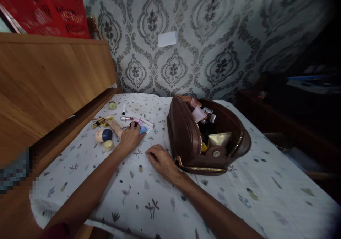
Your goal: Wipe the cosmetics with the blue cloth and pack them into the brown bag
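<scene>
My left hand [130,138] is closed over a small light-blue tube [144,129] low on the patterned sheet; a dark part shows by the fingertips, and the hand partly covers it. Around it lie a beige tube [115,126], a jar with a dark blue lid [107,135], a small round yellow pot [108,145] and a pink lip gloss [127,118]. My right hand [161,160] rests on the sheet with its fingers curled and nothing visible in them. Just right of it stands a brown cosmetic bag [183,132], unzipped, with a gold tube [219,139] and other cosmetics inside.
Gold-and-black cosmetic tubes [98,122], a green-topped round pot [112,105] and a small white tube [124,108] lie farther back on the left. A wooden headboard [58,68] borders the left side, with a red basket [66,11] on top. The patterned wall [173,68] closes the back.
</scene>
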The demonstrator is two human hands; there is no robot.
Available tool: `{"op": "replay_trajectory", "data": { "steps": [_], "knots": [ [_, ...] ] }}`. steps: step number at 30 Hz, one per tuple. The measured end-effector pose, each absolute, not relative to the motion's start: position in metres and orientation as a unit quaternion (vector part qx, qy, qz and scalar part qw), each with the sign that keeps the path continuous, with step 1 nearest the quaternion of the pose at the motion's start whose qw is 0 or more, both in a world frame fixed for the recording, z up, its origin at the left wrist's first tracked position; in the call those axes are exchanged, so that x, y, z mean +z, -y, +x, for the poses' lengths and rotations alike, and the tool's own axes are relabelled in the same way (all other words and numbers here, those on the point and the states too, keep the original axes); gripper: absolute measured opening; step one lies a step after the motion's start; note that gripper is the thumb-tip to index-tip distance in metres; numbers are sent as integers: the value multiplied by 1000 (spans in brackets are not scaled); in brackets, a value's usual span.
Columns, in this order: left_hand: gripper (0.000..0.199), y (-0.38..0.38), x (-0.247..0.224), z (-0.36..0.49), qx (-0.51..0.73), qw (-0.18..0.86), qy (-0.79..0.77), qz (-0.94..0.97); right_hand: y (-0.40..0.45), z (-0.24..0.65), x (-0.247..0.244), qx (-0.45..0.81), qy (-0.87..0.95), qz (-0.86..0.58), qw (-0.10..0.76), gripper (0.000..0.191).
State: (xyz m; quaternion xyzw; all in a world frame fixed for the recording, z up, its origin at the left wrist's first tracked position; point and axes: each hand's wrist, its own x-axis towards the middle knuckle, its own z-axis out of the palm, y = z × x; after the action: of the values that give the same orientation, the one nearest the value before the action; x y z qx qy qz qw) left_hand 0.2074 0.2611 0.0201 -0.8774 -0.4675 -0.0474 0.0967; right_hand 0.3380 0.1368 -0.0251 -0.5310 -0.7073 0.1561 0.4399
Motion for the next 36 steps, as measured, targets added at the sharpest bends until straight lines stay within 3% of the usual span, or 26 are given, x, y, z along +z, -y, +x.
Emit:
{"op": "replay_trajectory", "data": {
  "steps": [7, 16, 25, 36],
  "knots": [
    [29, -254, 27, 207, -67, 93, 423, -899, -137, 338, -26, 147, 708, -537, 434, 18],
    [34, -281, 28, 193, -305, -68, 447, -838, -136, 337, -21, 155, 702, -546, 430, 17],
    [37, -269, 9, 203, -177, 62, 391, -901, -133, 337, -14, 161, 701, -556, 417, 16],
    [39, -258, 21, 213, -218, -162, 318, -908, -132, 333, -8, 154, 664, -596, 423, 11]
  ]
}}
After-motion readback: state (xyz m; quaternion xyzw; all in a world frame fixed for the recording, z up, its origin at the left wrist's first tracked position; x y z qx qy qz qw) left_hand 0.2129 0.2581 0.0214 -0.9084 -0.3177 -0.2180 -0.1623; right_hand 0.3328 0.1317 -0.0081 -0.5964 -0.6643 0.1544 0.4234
